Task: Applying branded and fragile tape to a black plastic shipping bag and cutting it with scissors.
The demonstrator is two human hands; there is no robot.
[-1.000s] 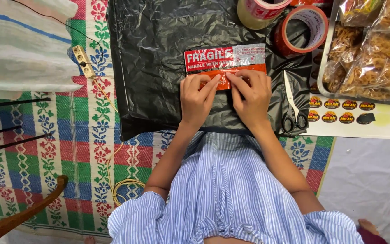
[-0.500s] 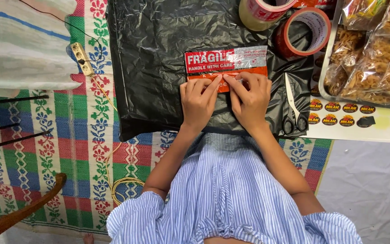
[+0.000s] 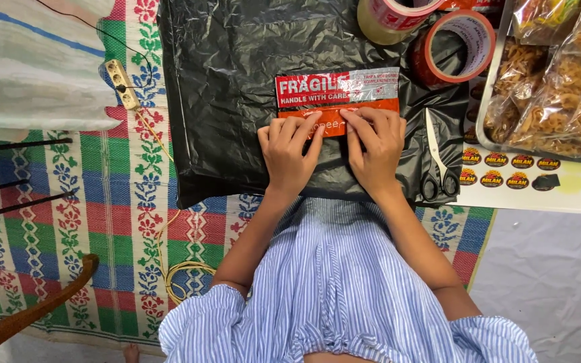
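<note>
A parcel wrapped in black plastic (image 3: 237, 87) lies on a patterned woven mat (image 3: 102, 215). On its top sit a red-and-white warning sticker (image 3: 331, 89) and, just below it, a strip of orange tape (image 3: 364, 109). My left hand (image 3: 289, 151) and my right hand (image 3: 373, 148) lie flat side by side on the parcel, fingertips pressing on the orange tape's lower edge. Neither hand holds anything.
Scissors (image 3: 436, 165) lie on the parcel's right edge. Two tape rolls (image 3: 457, 44) sit at the top right. A metal tray (image 3: 489, 101) holds bags of fried snacks (image 3: 559, 101); a sheet of round stickers (image 3: 526, 171) lies below. A power strip (image 3: 121, 83) sits left.
Both hands have slid a little upward along the orange tape toward the sticker. The parcel has not moved.
</note>
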